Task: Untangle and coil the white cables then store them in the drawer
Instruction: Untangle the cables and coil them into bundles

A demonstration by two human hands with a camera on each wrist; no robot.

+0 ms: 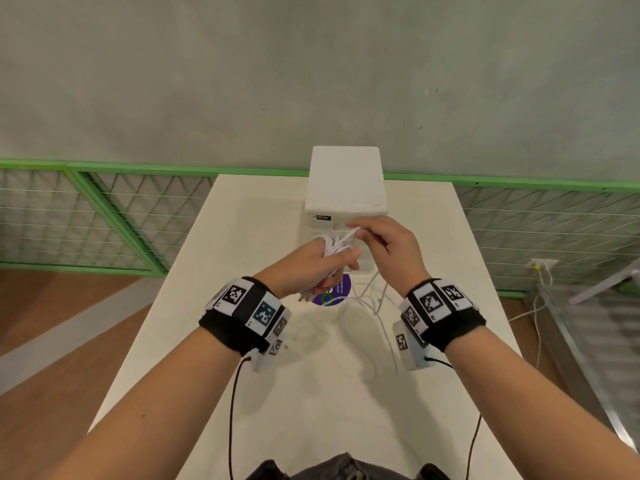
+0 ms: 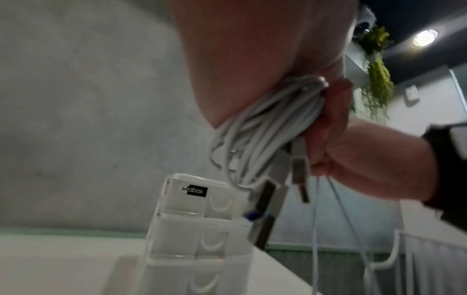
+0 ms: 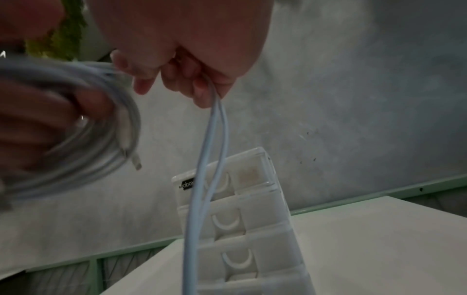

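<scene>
My left hand (image 1: 325, 265) is raised above the table with white cable loops (image 1: 330, 245) wound around its fingers; the coil (image 2: 267, 127) and several USB plugs (image 2: 300, 173) hang from it in the left wrist view. My right hand (image 1: 381, 237) pinches two cable strands (image 3: 215, 139) just right of the coil, in front of the white drawer unit (image 1: 346, 188). The loose rest of the cables (image 1: 374, 317) trails down onto the table. The unit's drawers (image 3: 227, 219) look closed.
The white table (image 1: 242, 341) carries a round purple sticker (image 1: 337, 291) under my left hand. A green-framed wire fence (image 1: 104, 216) runs behind the table. Another cable (image 1: 540, 306) hangs off a metal rack at the right.
</scene>
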